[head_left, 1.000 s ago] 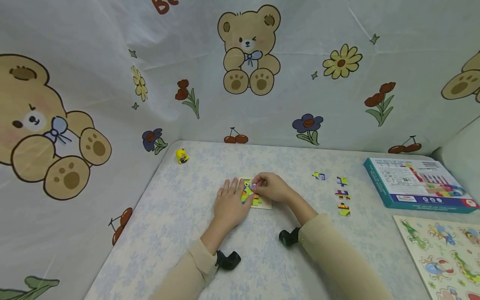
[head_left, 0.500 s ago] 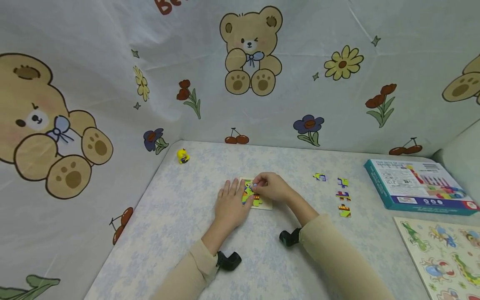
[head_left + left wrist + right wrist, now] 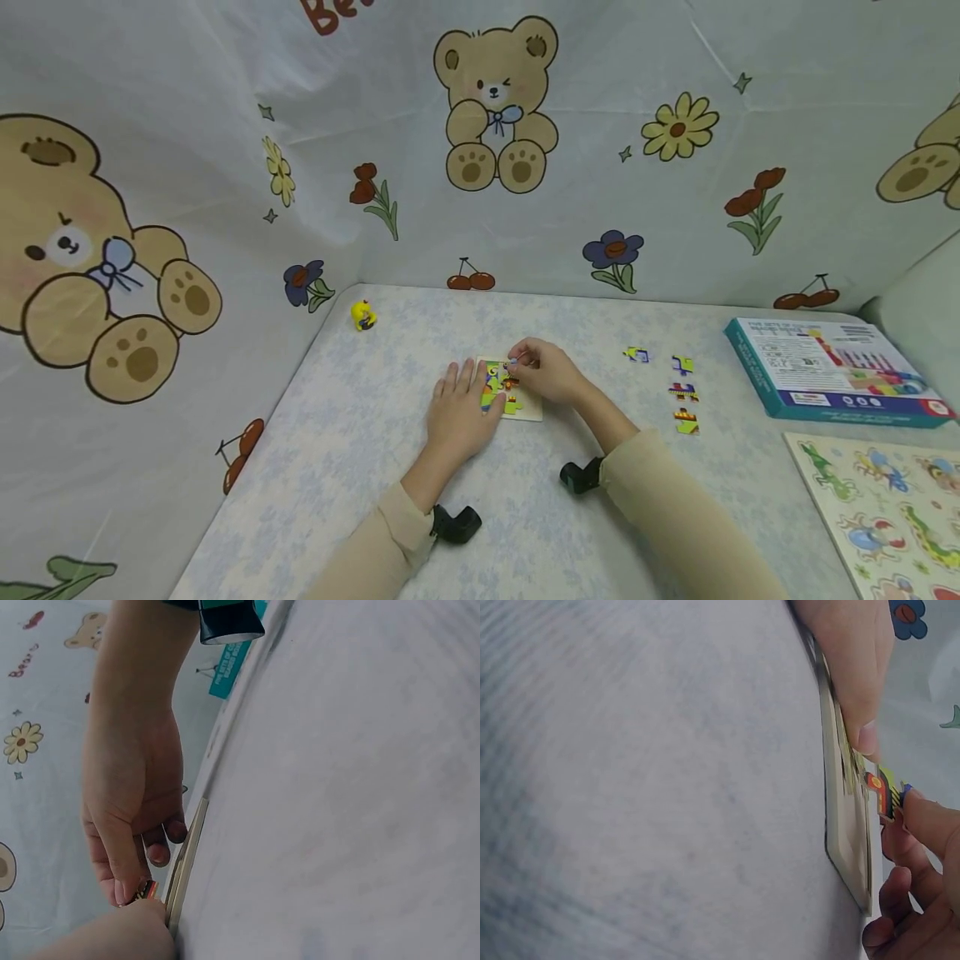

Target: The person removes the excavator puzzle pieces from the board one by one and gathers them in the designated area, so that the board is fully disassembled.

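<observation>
puzzle board (image 3: 533,409): thin, cream-edged, partly filled with bright pieces (image 3: 513,406), flat on tabletop (image 3: 315,467) | left hand (image 3: 459,414): fingers straight, resting on board | right hand (image 3: 547,372): pinching red, black and green puzzle piece (image 3: 886,793) over board

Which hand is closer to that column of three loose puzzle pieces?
Right. The right hand is left of the loose pieces, pinching another piece; the left hand is farther left, at the puzzle board.
</observation>
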`<action>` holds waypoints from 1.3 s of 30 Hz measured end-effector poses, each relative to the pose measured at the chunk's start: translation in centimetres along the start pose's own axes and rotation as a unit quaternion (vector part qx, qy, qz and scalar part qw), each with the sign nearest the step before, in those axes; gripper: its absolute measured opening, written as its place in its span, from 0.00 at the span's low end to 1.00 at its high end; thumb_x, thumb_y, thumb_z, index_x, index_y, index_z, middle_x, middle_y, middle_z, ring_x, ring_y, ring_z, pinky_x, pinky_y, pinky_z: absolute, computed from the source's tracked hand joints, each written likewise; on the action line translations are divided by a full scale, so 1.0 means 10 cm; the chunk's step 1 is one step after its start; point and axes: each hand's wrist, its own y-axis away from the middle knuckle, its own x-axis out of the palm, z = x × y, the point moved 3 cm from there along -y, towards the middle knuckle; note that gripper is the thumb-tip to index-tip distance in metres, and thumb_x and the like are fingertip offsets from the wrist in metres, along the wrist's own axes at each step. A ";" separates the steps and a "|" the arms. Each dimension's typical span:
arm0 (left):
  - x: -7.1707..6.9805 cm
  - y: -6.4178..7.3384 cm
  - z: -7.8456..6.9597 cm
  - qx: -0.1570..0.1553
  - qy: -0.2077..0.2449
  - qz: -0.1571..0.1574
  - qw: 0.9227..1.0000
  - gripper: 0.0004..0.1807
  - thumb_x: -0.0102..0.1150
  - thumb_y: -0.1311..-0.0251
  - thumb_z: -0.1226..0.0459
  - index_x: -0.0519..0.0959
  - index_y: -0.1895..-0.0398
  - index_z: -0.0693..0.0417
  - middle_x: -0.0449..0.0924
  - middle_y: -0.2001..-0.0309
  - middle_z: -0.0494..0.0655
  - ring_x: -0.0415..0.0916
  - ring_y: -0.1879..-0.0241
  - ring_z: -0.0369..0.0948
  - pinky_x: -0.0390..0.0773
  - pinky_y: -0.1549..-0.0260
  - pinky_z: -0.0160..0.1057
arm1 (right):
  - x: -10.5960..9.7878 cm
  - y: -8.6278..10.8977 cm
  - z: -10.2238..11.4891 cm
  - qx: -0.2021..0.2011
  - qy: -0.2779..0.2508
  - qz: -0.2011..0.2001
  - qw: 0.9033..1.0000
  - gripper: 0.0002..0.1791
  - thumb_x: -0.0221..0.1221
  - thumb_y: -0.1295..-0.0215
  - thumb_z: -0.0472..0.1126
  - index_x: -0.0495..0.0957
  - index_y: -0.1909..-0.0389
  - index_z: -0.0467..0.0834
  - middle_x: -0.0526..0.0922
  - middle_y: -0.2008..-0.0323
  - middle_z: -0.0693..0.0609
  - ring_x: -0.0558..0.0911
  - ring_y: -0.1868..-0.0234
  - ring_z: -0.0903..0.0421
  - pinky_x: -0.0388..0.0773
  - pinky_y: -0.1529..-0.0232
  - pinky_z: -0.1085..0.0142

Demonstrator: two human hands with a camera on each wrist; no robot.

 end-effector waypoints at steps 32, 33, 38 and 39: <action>0.05 0.00 0.03 0.003 0.006 -0.012 1.000 0.40 0.32 0.28 0.36 0.49 0.20 0.44 0.46 0.20 0.46 0.39 0.19 0.48 0.44 0.23 0.54 | -1.02 0.56 -0.63 0.066 0.054 -0.009 0.996 0.15 0.59 0.29 0.45 0.77 0.48 0.42 0.82 0.61 0.46 0.77 0.65 0.52 0.72 0.67 0.63; 0.05 0.00 0.03 0.004 0.006 -0.013 1.000 0.40 0.32 0.28 0.36 0.49 0.20 0.44 0.46 0.20 0.46 0.39 0.19 0.48 0.44 0.23 0.54 | -1.07 0.59 -0.67 0.071 0.058 -0.010 0.996 0.14 0.59 0.29 0.44 0.77 0.48 0.41 0.82 0.61 0.45 0.77 0.64 0.52 0.72 0.66 0.63; 0.07 -0.01 0.02 0.007 0.006 -0.015 1.000 0.40 0.33 0.28 0.37 0.50 0.20 0.45 0.48 0.20 0.46 0.40 0.20 0.48 0.44 0.23 0.54 | -1.22 0.71 -0.79 0.093 0.075 -0.004 0.993 0.17 0.59 0.29 0.46 0.77 0.47 0.40 0.81 0.58 0.44 0.75 0.62 0.52 0.71 0.66 0.64; 0.07 -0.02 0.01 0.008 0.007 -0.016 1.000 0.40 0.33 0.28 0.37 0.50 0.20 0.45 0.48 0.20 0.46 0.40 0.20 0.48 0.44 0.23 0.54 | -1.24 0.72 -0.81 0.101 0.078 -0.003 0.992 0.17 0.59 0.29 0.47 0.77 0.47 0.41 0.80 0.58 0.44 0.75 0.62 0.52 0.71 0.66 0.64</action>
